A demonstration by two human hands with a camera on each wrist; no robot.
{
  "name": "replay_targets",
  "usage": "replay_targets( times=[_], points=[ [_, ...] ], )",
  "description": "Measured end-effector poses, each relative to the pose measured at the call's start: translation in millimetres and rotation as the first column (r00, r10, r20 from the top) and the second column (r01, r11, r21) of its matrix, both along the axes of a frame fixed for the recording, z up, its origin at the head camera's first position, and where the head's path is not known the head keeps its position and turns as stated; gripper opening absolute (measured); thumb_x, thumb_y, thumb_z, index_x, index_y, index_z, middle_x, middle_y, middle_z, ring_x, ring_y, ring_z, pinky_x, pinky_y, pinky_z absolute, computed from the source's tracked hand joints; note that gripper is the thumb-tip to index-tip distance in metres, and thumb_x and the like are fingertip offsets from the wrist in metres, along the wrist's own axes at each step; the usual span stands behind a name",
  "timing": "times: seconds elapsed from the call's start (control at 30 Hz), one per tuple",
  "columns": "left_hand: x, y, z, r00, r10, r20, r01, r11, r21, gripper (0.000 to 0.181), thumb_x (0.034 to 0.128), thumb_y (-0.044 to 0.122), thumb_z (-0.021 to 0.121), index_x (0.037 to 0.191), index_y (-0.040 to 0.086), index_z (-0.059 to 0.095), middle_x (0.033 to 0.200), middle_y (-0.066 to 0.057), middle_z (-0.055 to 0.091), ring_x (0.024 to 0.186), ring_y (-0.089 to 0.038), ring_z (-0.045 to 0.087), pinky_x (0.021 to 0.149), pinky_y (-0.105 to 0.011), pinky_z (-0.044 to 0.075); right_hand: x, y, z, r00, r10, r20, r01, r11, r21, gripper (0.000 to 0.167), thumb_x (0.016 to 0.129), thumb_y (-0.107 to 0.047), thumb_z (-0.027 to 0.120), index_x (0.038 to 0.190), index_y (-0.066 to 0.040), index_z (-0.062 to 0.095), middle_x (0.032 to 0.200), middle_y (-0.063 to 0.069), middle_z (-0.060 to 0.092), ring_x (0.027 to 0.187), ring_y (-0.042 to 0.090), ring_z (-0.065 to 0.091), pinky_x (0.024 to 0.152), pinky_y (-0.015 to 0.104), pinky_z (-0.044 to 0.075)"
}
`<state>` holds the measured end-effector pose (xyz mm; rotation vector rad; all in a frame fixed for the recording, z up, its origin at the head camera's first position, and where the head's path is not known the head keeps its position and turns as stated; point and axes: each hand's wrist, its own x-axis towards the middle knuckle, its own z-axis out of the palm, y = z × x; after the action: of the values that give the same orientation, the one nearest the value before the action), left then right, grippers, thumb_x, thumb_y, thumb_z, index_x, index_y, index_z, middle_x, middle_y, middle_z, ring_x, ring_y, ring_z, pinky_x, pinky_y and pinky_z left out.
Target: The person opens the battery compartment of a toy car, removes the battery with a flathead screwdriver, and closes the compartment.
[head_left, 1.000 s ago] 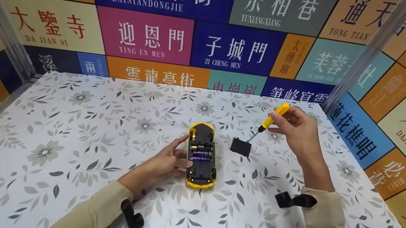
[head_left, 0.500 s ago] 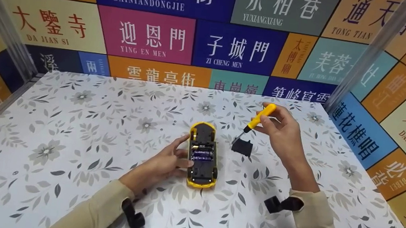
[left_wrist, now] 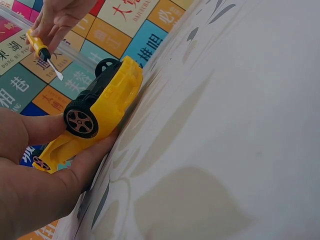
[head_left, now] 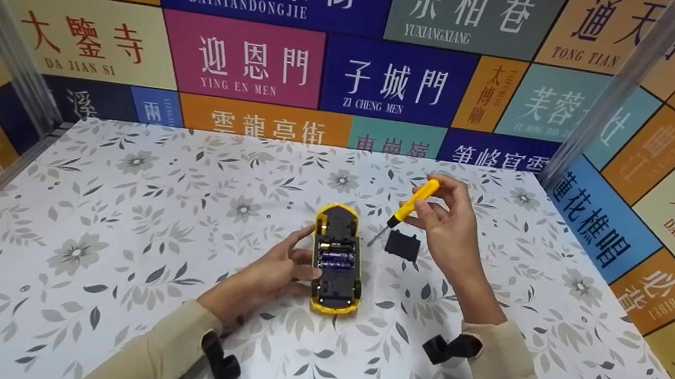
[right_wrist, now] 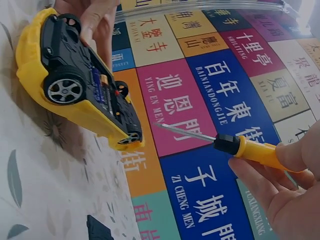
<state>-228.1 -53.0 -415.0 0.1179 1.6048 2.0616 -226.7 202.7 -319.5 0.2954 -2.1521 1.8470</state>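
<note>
A yellow toy car (head_left: 335, 291) lies upside down on the table, its black underside up and several purple batteries (head_left: 337, 257) showing in the uncovered compartment. My left hand (head_left: 271, 270) grips the car from its left side, thumb by the underside and fingers along the body, as the left wrist view also shows. In my right hand (head_left: 454, 232) I pinch a yellow-handled screwdriver (head_left: 415, 202), its flat metal tip pointing down and left. That tip is just right of the car, apart from it. The black battery cover (head_left: 402, 246) lies on the table below the right hand.
A white tablecloth (head_left: 156, 209) with grey leaves and flowers covers the table. Colourful sign-printed panels (head_left: 238, 59) stand behind and at both sides. Black straps with camera mounts (head_left: 221, 359) sit on both sleeves.
My right hand has moved left with the screwdriver, its tip passing from the battery cover's right side to beside the car. The left hand and car stay put.
</note>
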Motion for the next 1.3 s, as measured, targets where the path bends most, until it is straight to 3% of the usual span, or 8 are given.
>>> replay_targets(
  times=[0.3, 0.5, 0.7, 1.0, 1.3],
  points=[
    [-0.3, -0.5, 2.3, 1.0, -0.002, 0.007, 0.002, 1.0, -0.015, 0.096, 0.0868, -0.015, 0.057, 0.161, 0.029, 0.014, 0.146, -0.024, 0.046, 0.116, -0.035, 0.064, 0.1, -0.052, 0.056, -1.4, -10.2, -10.8, 1.0, -0.011, 0.015, 0.01, 0.999, 0.042, 0.04, 0.1, 0.006, 0.051, 0.137, -0.001, 0.039, 0.125, 0.018, 0.053, 0.101, 0.019, 0.067, 0.085, 0.028, 0.063],
    [-0.3, -1.8, 3.8, 1.0, 0.004, 0.01, -0.003, 0.999, -0.036, 0.096, 0.087, -0.014, 0.058, 0.161, 0.03, 0.014, 0.148, -0.023, 0.046, 0.116, -0.035, 0.064, 0.1, -0.051, 0.056, -2.9, -16.1, -15.1, 0.999, 0.006, 0.039, -0.006, 1.0, 0.018, 0.038, 0.099, 0.006, 0.052, 0.134, 0.002, 0.038, 0.128, 0.022, 0.059, 0.107, 0.026, 0.068, 0.086, 0.031, 0.063],
    [0.0, -1.3, 1.2, 1.0, -0.016, -0.013, 0.016, 1.0, 0.001, 0.094, 0.0887, -0.014, 0.057, 0.161, 0.024, 0.011, 0.144, -0.026, 0.045, 0.112, -0.032, 0.064, 0.101, -0.054, 0.054, -4.0, -16.1, -17.4, 0.998, 0.012, 0.056, -0.015, 0.999, 0.049, 0.039, 0.099, 0.006, 0.052, 0.135, 0.002, 0.037, 0.129, 0.025, 0.059, 0.108, 0.022, 0.067, 0.09, 0.037, 0.062],
    [0.9, 0.8, 0.0, 1.0, -0.009, 0.003, 0.009, 1.0, 0.021, 0.094, 0.0878, -0.016, 0.055, 0.161, 0.026, 0.012, 0.143, -0.026, 0.045, 0.115, -0.034, 0.063, 0.101, -0.055, 0.054, -2.0, -17.6, -21.2, 0.998, 0.004, 0.06, -0.008, 0.997, 0.074, 0.039, 0.098, 0.006, 0.054, 0.134, 0.003, 0.037, 0.127, 0.023, 0.06, 0.111, 0.033, 0.066, 0.087, 0.032, 0.062],
    [0.8, -0.4, 0.7, 1.0, -0.003, 0.004, 0.003, 1.0, 0.025, 0.094, 0.0878, -0.016, 0.054, 0.161, 0.027, 0.013, 0.144, -0.027, 0.045, 0.117, -0.036, 0.062, 0.101, -0.055, 0.054, -0.4, -21.7, -21.4, 1.0, 0.01, 0.026, -0.013, 0.994, 0.104, 0.04, 0.098, 0.005, 0.056, 0.133, 0.0, 0.038, 0.127, 0.025, 0.059, 0.112, 0.034, 0.065, 0.086, 0.029, 0.063]
  ],
)
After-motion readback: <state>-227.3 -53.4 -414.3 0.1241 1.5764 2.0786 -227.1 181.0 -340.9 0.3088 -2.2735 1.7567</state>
